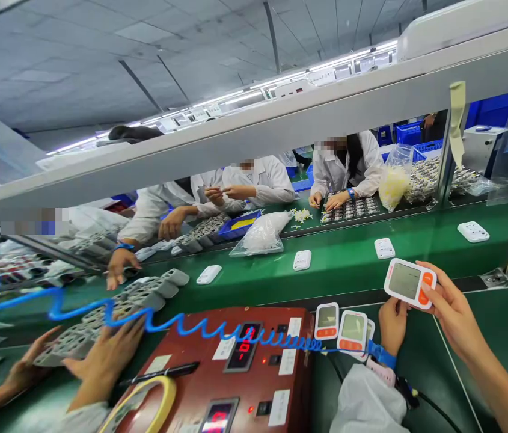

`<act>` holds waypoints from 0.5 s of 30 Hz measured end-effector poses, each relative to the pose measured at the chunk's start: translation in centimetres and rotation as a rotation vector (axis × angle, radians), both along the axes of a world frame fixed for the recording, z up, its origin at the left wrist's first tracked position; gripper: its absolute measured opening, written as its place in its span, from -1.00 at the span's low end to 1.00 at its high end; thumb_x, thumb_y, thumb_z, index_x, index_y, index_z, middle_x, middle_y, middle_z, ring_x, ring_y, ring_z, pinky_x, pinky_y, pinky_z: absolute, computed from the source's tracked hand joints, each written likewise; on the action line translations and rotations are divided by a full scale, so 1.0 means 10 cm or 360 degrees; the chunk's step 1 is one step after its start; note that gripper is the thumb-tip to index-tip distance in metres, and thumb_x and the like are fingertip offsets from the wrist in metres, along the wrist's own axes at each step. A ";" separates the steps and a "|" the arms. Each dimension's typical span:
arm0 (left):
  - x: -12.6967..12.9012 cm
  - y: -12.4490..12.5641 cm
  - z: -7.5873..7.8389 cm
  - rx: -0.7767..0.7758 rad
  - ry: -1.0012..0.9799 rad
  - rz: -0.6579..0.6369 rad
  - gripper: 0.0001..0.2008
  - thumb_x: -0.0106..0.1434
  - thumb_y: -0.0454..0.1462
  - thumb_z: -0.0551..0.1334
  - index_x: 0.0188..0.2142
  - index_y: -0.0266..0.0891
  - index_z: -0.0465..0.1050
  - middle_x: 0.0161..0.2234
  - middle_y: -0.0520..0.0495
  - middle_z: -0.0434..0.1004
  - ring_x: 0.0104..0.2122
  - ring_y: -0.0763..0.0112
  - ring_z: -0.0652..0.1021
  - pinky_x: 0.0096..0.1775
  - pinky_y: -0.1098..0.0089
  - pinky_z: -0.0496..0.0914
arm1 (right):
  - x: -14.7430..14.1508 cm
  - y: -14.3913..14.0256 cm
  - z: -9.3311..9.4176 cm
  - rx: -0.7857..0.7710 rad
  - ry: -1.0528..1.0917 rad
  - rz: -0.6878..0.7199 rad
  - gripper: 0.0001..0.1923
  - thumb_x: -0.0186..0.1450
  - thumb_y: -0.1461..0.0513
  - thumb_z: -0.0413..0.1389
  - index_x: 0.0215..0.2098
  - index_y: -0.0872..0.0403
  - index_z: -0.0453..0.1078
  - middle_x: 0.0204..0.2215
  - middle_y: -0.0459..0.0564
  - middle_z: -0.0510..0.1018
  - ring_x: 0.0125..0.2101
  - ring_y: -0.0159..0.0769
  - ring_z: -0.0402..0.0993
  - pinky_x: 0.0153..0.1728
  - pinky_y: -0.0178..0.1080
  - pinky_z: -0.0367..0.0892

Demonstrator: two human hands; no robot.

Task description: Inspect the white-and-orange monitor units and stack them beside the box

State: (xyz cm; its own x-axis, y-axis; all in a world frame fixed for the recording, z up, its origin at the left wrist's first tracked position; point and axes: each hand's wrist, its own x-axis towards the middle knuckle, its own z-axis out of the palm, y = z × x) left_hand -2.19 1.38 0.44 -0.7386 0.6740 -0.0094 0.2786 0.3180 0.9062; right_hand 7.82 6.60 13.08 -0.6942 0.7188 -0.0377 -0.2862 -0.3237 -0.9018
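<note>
A small white digital device (404,281) with a grey screen and orange buttons is tilted in the air. My right hand (449,300) grips its right end, the thumb over the orange buttons. Close under its lower edge, my left hand (393,325) has its fingers pinched against it, the tips partly hidden. The left wrist wears a blue strap (380,353) with a cable and a pink band. On the bench to the left lie similar devices: one (327,320) by itself and another (353,331) overlapping one mostly hidden beneath it.
A red-brown box (254,385) with red number displays stands left of my hands, bearing a tape roll (161,403) and a pen. A blue coiled cord (181,325) crosses it. White device backs (384,248) lie on the green conveyor (348,255). A co-worker's hands (109,355) hold grey parts at left.
</note>
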 end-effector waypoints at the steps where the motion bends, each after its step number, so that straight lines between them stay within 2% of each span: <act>1: 0.00 0.00 0.00 0.0003 0.0007 -0.0004 -0.76 0.26 -0.33 0.08 -0.43 -0.27 0.51 -0.46 -0.06 0.60 -0.45 0.34 0.56 -0.34 0.43 0.35 | 0.00 -0.01 0.01 0.0005 -0.0005 0.0010 -0.36 0.20 0.03 0.24 0.20 -0.07 0.21 -0.06 0.03 0.51 -0.10 -0.09 0.46 -0.16 -0.18 0.44; 10: 0.01 -0.03 0.03 0.0057 -0.0040 -0.0004 -0.77 0.29 -0.21 0.13 -0.31 -0.27 0.53 -0.39 -0.11 0.62 -0.28 0.23 0.59 -0.17 0.36 0.41 | 0.02 -0.01 0.00 0.0030 -0.0070 0.0060 -0.32 0.23 -0.01 0.21 0.25 -0.06 0.16 -0.05 0.06 0.51 -0.11 -0.06 0.47 -0.21 -0.16 0.46; 15: 0.02 -0.04 0.06 0.0061 -0.0070 0.0010 -0.81 0.28 -0.22 0.16 -0.28 -0.25 0.53 -0.35 -0.12 0.63 -0.20 0.20 0.58 -0.11 0.35 0.40 | 0.03 -0.01 0.04 0.0010 -0.0053 0.0082 -0.34 0.24 0.01 0.21 0.24 -0.05 0.16 -0.02 0.06 0.50 -0.08 -0.06 0.46 -0.25 -0.20 0.48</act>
State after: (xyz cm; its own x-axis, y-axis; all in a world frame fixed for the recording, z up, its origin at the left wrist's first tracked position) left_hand -2.02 0.98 1.01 -0.7425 0.6697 -0.0162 0.2363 0.2845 0.9291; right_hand 8.10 6.48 13.44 -0.7287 0.6825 -0.0571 -0.2390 -0.3315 -0.9127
